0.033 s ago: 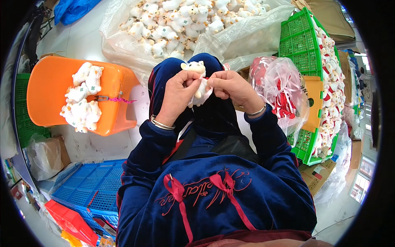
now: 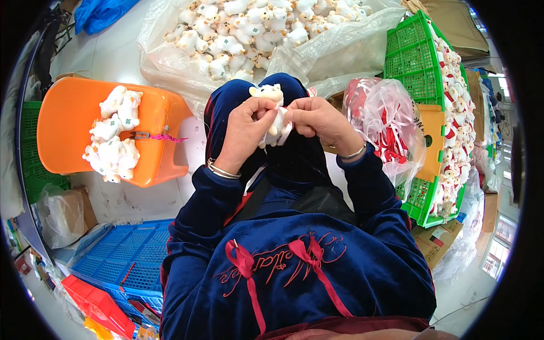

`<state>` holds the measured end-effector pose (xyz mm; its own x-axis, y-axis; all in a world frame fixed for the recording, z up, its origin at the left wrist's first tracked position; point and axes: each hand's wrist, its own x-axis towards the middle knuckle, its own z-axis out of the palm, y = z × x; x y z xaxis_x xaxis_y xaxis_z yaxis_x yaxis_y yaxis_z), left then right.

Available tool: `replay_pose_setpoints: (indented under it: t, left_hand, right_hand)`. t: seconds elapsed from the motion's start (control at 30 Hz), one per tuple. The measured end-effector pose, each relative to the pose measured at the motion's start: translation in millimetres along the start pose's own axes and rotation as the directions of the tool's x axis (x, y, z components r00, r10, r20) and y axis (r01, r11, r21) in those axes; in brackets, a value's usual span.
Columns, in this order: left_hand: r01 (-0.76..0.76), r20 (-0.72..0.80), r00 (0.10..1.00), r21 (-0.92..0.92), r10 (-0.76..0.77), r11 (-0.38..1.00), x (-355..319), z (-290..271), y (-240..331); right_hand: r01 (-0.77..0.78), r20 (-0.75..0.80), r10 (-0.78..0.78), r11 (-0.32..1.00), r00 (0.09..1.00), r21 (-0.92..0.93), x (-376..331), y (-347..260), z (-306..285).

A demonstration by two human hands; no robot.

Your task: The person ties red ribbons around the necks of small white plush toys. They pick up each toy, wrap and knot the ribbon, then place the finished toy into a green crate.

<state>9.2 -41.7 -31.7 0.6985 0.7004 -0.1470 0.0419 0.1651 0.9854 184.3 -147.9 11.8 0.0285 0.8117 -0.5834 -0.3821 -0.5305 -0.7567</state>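
Above my lap, a small white plush toy animal (image 2: 269, 92) is held upright, its head showing over my fingers. My left hand (image 2: 245, 127) is closed on it, thumb and forefinger pinching near its neck. From the other side my right hand (image 2: 320, 120) pinches at the neck, where a thin strip of white ribbon or cloth shows. Fingertips hide most of that piece, and a trace of red is beside it. Below the hands the toy's body hangs over my dark blue trouser leg.
An orange plastic stool (image 2: 62, 124) at left bears several white plush toys (image 2: 113, 133). Ahead lies a big clear bag (image 2: 334, 54) heaped with such toys. At right are a bag of red pieces (image 2: 391, 122) and a green crate (image 2: 408, 54) beside red-dressed toys. A blue crate (image 2: 113, 255) stands lower left.
The red bit between my hands shows less than before, and more white shows there. My fingers have shifted very slightly; all else stays the same.
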Motion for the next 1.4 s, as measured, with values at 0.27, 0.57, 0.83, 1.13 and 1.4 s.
replay_pose_setpoints:
  t: [0.27,0.57,0.83,1.13,1.4]
  left_hand:
    - [0.016,0.027,1.000,-0.036,-0.015,0.999,0,-2,-2]
    - [-0.010,0.018,1.000,-0.066,0.011,0.998,-3,-3,-4]
    - [0.008,0.073,0.997,-0.082,-0.002,0.997,-1,-7,1]
    - [0.046,0.133,0.991,-0.111,-0.031,0.993,4,-13,2]
    - [0.084,0.185,0.980,-0.032,-0.077,0.996,7,-17,2]
  right_hand:
    - [0.061,0.109,-0.063,0.998,0.992,0.023,11,-2,-1]
    - [0.257,-0.042,-0.265,0.956,0.963,-0.140,20,0,1]
    - [0.384,-0.116,-0.406,0.907,0.906,-0.174,19,4,6]
    - [0.357,0.038,-0.367,0.869,0.929,-0.343,23,-7,-2]
    - [0.373,0.078,-0.370,0.856,0.926,-0.357,23,-14,-5]
